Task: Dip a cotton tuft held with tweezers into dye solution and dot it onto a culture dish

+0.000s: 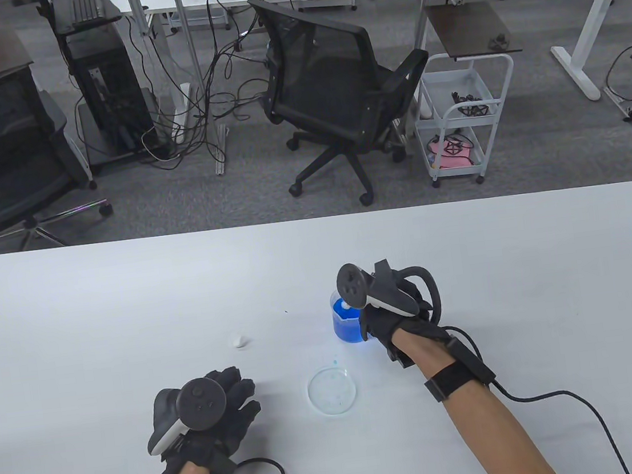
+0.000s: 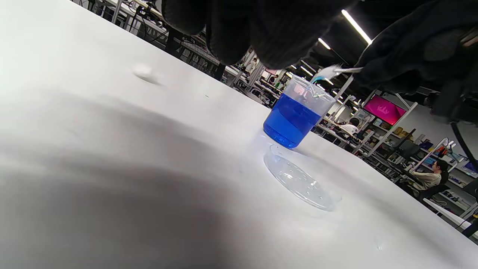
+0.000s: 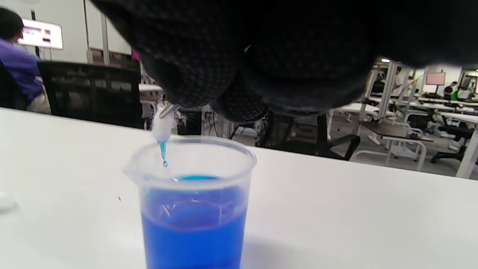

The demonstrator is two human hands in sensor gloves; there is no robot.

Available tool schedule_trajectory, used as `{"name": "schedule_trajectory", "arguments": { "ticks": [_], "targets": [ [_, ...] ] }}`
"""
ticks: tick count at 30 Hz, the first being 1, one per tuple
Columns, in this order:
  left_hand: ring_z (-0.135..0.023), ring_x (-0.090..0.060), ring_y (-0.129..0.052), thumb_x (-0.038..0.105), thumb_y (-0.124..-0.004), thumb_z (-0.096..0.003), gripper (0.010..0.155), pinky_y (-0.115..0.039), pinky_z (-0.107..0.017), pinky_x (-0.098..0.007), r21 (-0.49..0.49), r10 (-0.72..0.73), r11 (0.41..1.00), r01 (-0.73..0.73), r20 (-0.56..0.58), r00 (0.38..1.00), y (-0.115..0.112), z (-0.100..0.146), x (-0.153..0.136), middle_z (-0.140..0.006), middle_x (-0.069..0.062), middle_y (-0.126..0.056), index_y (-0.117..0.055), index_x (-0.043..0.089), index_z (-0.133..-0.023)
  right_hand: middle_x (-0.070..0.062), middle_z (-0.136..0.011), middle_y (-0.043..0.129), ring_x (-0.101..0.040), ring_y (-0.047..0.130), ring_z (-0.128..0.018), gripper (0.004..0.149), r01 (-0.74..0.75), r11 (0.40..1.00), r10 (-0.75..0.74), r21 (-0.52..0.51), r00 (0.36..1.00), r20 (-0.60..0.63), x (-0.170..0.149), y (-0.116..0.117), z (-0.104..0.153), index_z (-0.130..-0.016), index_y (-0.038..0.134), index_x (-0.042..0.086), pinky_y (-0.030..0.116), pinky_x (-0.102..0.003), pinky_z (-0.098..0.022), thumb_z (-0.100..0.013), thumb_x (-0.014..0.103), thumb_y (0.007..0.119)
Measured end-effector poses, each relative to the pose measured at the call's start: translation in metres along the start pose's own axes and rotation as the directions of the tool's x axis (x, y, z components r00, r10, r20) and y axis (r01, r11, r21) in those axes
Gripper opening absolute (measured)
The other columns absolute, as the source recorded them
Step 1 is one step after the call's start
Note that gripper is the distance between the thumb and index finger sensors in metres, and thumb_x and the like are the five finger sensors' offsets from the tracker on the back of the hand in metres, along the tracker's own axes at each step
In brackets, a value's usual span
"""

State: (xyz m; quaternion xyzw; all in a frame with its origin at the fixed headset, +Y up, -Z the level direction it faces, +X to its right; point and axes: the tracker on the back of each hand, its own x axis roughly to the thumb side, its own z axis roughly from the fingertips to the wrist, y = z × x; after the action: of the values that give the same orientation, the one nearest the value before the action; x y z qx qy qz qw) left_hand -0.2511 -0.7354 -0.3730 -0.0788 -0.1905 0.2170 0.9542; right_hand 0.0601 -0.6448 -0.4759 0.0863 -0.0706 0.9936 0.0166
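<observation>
A clear beaker of blue dye [image 1: 346, 321] stands mid-table; it also shows in the left wrist view [image 2: 293, 117] and the right wrist view [image 3: 194, 209]. My right hand [image 1: 386, 315] holds metal tweezers [image 3: 168, 110] that grip a white cotton tuft [image 3: 163, 129] just above the beaker's rim. The tuft's lower tip is blue and drips; the tuft also shows in the left wrist view [image 2: 325, 73]. A clear culture dish [image 1: 332, 390] with faint blue dots lies in front of the beaker, also in the left wrist view [image 2: 300, 183]. My left hand [image 1: 229, 400] rests flat on the table, holding nothing.
A spare white cotton tuft [image 1: 240, 340] lies on the white table [image 1: 526, 257] to the left of the beaker. Glove cables trail off the table's front edge. An office chair [image 1: 332, 91] and a cart [image 1: 462, 115] stand beyond the far edge.
</observation>
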Motion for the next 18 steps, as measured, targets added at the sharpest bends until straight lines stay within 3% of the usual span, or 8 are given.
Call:
{"name": "schedule_trajectory", "arguments": {
  "ticks": [4, 7, 12, 18],
  "targets": [
    [-0.101, -0.059, -0.038, 0.032, -0.078, -0.0597, 0.052, -0.032, -0.067, -0.075, -0.007, 0.000, 1.000, 0.000, -0.003, 1.000, -0.001, 0.000, 0.001, -0.117, -0.030, -0.050, -0.069, 0.006, -0.104, -0.024, -0.056, 0.102, -0.018, 0.101, -0.021, 0.040, 0.074, 0.995, -0.071, -0.070, 0.997, 0.036, 0.000, -0.019, 0.029, -0.053, 0.107, 0.002, 0.091, -0.034, -0.010, -0.025, 0.027, 0.093],
    [-0.101, -0.058, -0.038, 0.032, -0.078, -0.0598, 0.052, -0.032, -0.067, -0.075, -0.013, -0.001, 1.000, 0.001, -0.007, 1.000, -0.001, -0.001, 0.001, -0.117, -0.030, -0.050, -0.068, 0.007, -0.104, -0.024, -0.056, 0.102, -0.018, 0.101, -0.022, 0.040, 0.130, 0.988, -0.124, -0.078, 0.990, 0.073, 0.004, -0.013, 0.053, -0.053, 0.107, 0.001, 0.091, -0.034, -0.011, -0.026, 0.027, 0.093],
    [-0.101, -0.059, -0.037, 0.032, -0.078, -0.0598, 0.052, -0.032, -0.067, -0.075, -0.024, -0.006, 1.000, 0.006, -0.009, 1.000, -0.003, -0.002, 0.002, -0.117, -0.030, -0.050, -0.068, 0.007, -0.105, -0.024, -0.056, 0.103, -0.018, 0.101, -0.021, 0.040, 0.165, 0.986, -0.162, -0.017, 0.980, 0.116, 0.019, 0.037, 0.086, -0.053, 0.107, 0.002, 0.091, -0.034, -0.010, -0.026, 0.027, 0.093],
    [-0.101, -0.059, -0.035, 0.032, -0.077, -0.0601, 0.053, -0.031, -0.066, -0.075, -0.047, 0.009, 0.999, -0.009, 0.000, 1.000, -0.006, -0.011, 0.004, -0.118, -0.030, -0.047, -0.067, 0.007, -0.105, -0.023, -0.055, 0.103, -0.017, 0.101, -0.021, 0.040, 0.119, 0.992, -0.122, 0.034, 0.985, 0.125, 0.029, 0.089, 0.097, -0.052, 0.107, 0.002, 0.092, -0.034, -0.010, -0.026, 0.028, 0.093]
  ]
}}
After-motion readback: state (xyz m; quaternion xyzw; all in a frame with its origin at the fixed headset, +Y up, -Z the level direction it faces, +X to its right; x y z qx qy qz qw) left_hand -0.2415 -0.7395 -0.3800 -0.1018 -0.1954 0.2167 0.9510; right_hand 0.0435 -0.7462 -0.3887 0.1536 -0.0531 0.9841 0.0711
